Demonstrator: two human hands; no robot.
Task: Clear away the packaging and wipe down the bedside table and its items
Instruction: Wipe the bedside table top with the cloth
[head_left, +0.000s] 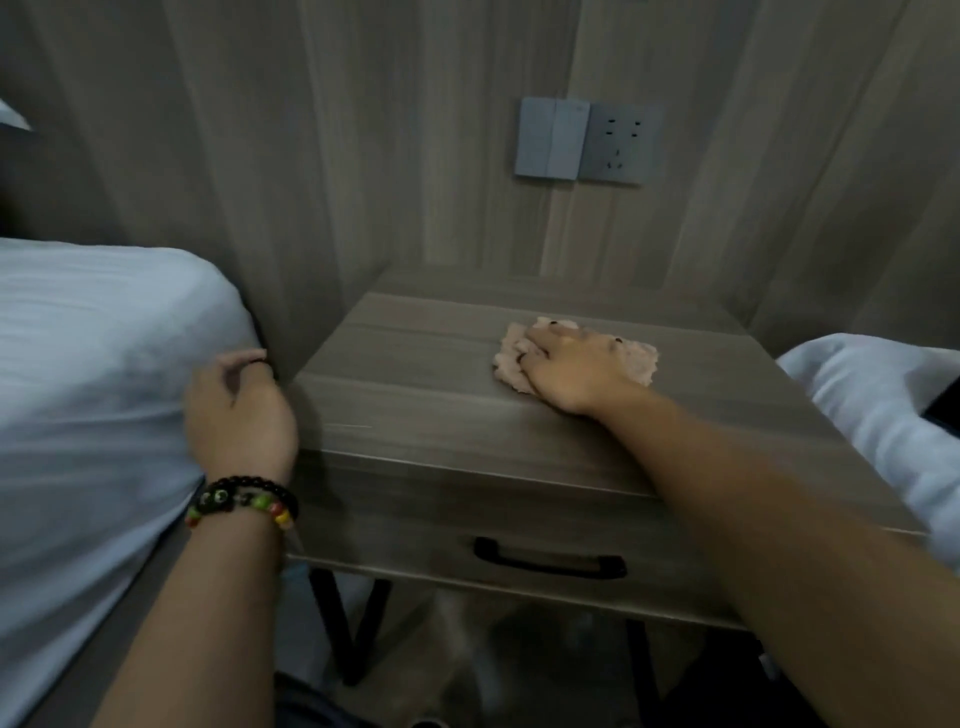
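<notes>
Pink fuzzy cloth (576, 356) flat on bedside table (415, 395), right hand (574, 371) pressing it

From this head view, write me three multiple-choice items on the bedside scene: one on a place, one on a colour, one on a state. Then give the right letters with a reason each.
1. Where does the cloth lie?
A. on the bedside table top
B. in the open drawer
C. on the floor

2. What colour is the cloth?
A. dark blue
B. pale pink
C. bright green

3. What is the drawer's state?
A. pulled fully out
B. removed
C. closed

Answers:
1. A, the cloth sits flat on the tabletop, toward the rear right, under the right hand.
2. B, the parts showing around the hand are pale pink.
3. C, the drawer front with its black handle sits flush under the top.

The left hand holds nothing, beside the white bedding.
</notes>
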